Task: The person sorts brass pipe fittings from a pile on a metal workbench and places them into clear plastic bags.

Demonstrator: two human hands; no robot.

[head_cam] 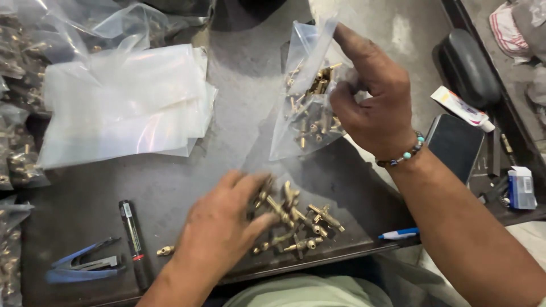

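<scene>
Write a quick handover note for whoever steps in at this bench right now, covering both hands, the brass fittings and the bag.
Right hand: holds the clear plastic bag up by its open top; it is partly filled with brass fittings.
Left hand: palm down, fingers on the loose pile of brass fittings at the table's near edge.
Done: some fittings are in the held bag; filled bags lie far left.
Left: the loose pile, plus one stray fitting beside the black marker. Empty bags are stacked at the back left.
</scene>
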